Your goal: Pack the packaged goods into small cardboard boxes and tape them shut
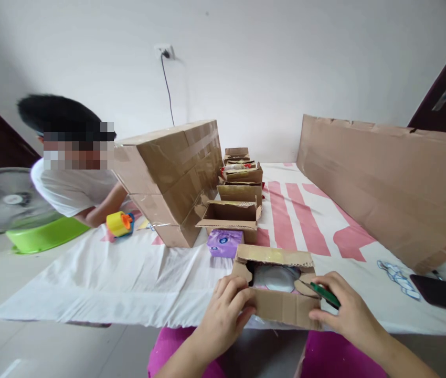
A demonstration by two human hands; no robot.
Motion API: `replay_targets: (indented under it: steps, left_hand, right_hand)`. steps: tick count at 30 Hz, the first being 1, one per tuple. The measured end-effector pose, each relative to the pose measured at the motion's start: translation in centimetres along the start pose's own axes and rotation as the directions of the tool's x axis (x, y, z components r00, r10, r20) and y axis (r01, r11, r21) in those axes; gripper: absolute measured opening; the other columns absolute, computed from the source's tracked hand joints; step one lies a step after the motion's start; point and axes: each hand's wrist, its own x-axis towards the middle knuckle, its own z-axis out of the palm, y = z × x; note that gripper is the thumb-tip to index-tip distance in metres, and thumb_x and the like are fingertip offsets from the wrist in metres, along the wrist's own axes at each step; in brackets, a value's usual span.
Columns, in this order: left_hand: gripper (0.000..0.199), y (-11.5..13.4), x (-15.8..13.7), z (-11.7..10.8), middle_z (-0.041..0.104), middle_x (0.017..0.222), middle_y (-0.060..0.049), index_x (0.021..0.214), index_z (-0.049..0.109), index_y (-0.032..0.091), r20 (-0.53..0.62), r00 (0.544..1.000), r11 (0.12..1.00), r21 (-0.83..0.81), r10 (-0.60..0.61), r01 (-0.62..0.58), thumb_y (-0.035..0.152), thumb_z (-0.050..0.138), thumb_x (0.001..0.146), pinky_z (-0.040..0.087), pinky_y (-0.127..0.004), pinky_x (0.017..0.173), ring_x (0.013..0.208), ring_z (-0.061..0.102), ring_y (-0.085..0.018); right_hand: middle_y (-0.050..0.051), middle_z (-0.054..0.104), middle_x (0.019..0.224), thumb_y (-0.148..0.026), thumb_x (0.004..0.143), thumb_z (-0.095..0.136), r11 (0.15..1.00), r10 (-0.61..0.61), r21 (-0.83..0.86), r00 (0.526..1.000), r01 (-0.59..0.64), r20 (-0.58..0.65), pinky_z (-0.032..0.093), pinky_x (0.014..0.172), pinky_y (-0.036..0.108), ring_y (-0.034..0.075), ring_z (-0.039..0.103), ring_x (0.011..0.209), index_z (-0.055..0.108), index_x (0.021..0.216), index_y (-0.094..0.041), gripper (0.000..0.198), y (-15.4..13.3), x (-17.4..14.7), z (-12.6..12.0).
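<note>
A small cardboard box (pixel 286 308) lies at the table's front edge, its top flaps folded open. Inside it shows a pale, rounded thing (pixel 276 277) in clear wrapping; its kind I cannot make out. My left hand (pixel 226 310) grips the box's left side, the fingers bent over its edge and flap. In my right hand (pixel 341 304), at the box's right end, is a slim green-handled pointed tool (pixel 326 295). Its thin tip points left over the right flap. Just behind the box sits a purple packet (pixel 225 243).
Several open cardboard boxes (pixel 229 212) run back in a row beside a taped stack of cartons (pixel 171 178). A large cardboard panel (pixel 384 184) stands at right, near a dark flat device (pixel 443 293). At left, a person (pixel 77 184) leans by a yellow toy (pixel 118 224) and a fan (pixel 6 199).
</note>
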Motion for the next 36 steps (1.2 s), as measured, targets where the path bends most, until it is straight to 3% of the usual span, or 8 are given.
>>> replay_targets:
  steps: [5, 11, 17, 21, 25, 27, 32, 36]
  left_hand:
    - [0.029, 0.9, 1.4, -0.8, 0.067, 0.109, -0.006, 0.114, 0.055, 0.025, 0.198, 0.978, 0.996, 0.069, -0.072, 0.059, 0.02, 0.062, 0.086, 0.044, -0.042, 0.082, 0.096, 0.055, -0.026]
    - [0.025, 1.3, 4.2, -1.9, 0.066, 0.091, -0.003, 0.084, 0.056, 0.022, 0.384, 0.92, 0.988, 0.153, -0.077, 0.019, 0.026, 0.077, 0.071, 0.04, -0.045, 0.086, 0.099, 0.052, -0.029]
    - [0.036, 0.6, 4.7, -1.7, 0.061, 0.1, -0.006, 0.08, 0.06, 0.022, 0.334, 0.937, 0.962, 0.273, -0.1, 0.005, 0.042, 0.085, 0.062, 0.031, -0.055, 0.098, 0.11, 0.049, -0.033]
    - [0.058, 0.5, 4.3, -1.6, 0.058, 0.115, -0.009, 0.098, 0.064, 0.026, 0.212, 0.968, 0.95, 0.304, -0.138, 0.069, 0.047, 0.09, 0.05, 0.035, -0.054, 0.097, 0.111, 0.049, -0.035]
    - [0.103, 0.3, 3.9, -1.5, 0.058, 0.122, -0.019, 0.123, 0.059, 0.017, 0.041, 0.967, 0.891, 0.4, -0.252, 0.215, 0.064, 0.088, 0.036, 0.03, -0.06, 0.103, 0.118, 0.047, -0.043]
    - [0.112, 0.1, 3.6, -1.3, 0.058, 0.125, -0.023, 0.127, 0.057, 0.011, 0.004, 0.961, 0.859, 0.449, -0.277, 0.246, 0.073, 0.082, 0.036, 0.023, -0.063, 0.107, 0.125, 0.043, -0.048]
    - [0.115, -0.5, 2.9, -0.8, 0.066, 0.117, -0.023, 0.135, 0.051, 0.004, 0.08, 0.929, 0.83, 0.483, -0.36, 0.28, 0.083, 0.066, 0.053, 0.015, -0.061, 0.114, 0.125, 0.049, -0.042]
    - [0.113, -1.0, 2.9, -0.9, 0.062, 0.126, -0.023, 0.138, 0.048, 0.006, 0.104, 0.938, 0.854, 0.456, -0.33, 0.25, 0.085, 0.06, 0.058, 0.026, -0.06, 0.111, 0.124, 0.05, -0.042]
  right_hand:
    - [0.007, 0.068, 0.092, -0.05, 0.089, 0.05, 0.983, 0.108, -0.117, 0.961, -0.141, -0.255, 0.051, 0.077, 0.035, 0.024, 0.066, 0.087, 0.061, 0.094, -0.023, 0.03, 6.6, 0.2, 0.2]
    - [0.007, 0.067, 0.087, -0.047, 0.086, 0.049, 0.892, 0.18, -0.402, 0.978, -0.206, -0.102, 0.051, 0.069, 0.037, 0.027, 0.068, 0.082, 0.066, 0.095, -0.021, 0.033, 12.1, -1.1, 1.6]
    - [0.01, 0.068, 0.087, -0.037, 0.086, 0.05, 0.862, 0.157, -0.486, 0.987, -0.147, -0.021, 0.05, 0.075, 0.041, 0.03, 0.065, 0.086, 0.068, 0.098, -0.018, 0.029, 12.4, -1.5, 2.2]
    - [0.011, 0.07, 0.098, -0.042, 0.087, 0.054, 0.922, 0.022, -0.379, 0.988, -0.079, -0.154, 0.05, 0.085, 0.043, 0.03, 0.064, 0.095, 0.066, 0.101, -0.018, 0.03, 10.6, -0.1, 1.2]
    - [0.01, 0.068, 0.1, -0.035, 0.092, 0.051, 0.956, -0.186, -0.283, 0.912, 0.082, -0.364, 0.049, 0.088, 0.043, 0.027, 0.062, 0.098, 0.062, 0.102, -0.02, 0.02, 5.3, 1.3, -0.1]
    - [0.009, 0.067, 0.099, -0.024, 0.093, 0.051, 0.941, -0.319, -0.232, 0.878, 0.247, -0.357, 0.05, 0.086, 0.039, 0.024, 0.062, 0.097, 0.06, 0.104, -0.021, 0.014, 2.0, 1.7, -0.4]
    - [0.007, 0.068, 0.099, -0.014, 0.094, 0.048, 0.787, -0.599, -0.155, 0.8, 0.597, 0.038, 0.047, 0.089, 0.039, 0.021, 0.061, 0.096, 0.06, 0.109, -0.02, 0.02, -4.3, 3.0, 0.4]
    - [0.004, 0.069, 0.082, -0.026, 0.093, 0.054, 0.775, -0.472, -0.255, 0.797, 0.579, 0.376, 0.046, 0.078, 0.036, 0.021, 0.061, 0.08, 0.064, 0.096, -0.02, 0.012, -5.9, 4.4, 1.4]
